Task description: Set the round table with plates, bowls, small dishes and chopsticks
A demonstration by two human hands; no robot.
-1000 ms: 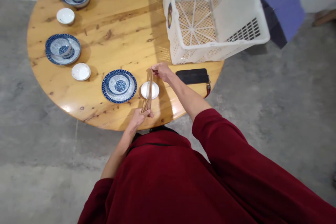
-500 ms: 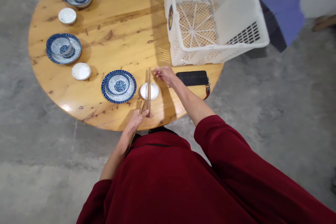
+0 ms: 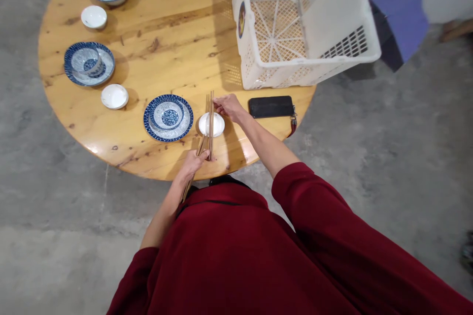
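A pair of brown chopsticks [image 3: 211, 118] lies across a small white dish [image 3: 216, 125] near the front edge of the round wooden table [image 3: 166, 49]. My right hand [image 3: 228, 106] pinches their far ends, fingers closed. My left hand [image 3: 194, 162] is closed around other chopsticks [image 3: 189, 183] that slant down past the table edge, and its fingertips touch the near ends of the pair on the dish. Left of the dish stands a blue-and-white plate with a bowl on it [image 3: 168, 117].
A white plastic crate [image 3: 314, 59] stands at the table's right side, with a black phone with a strap [image 3: 271, 107] in front of it. More blue-and-white plate and bowl sets [image 3: 88, 63] and small white dishes [image 3: 114, 96] ring the left and far edge. Grey concrete floor lies around.
My right hand let go of the chopsticks' far ends, drew back slightly, then returned to pinch them. The pair now lies straighter across the white dish. The view shifted a little.
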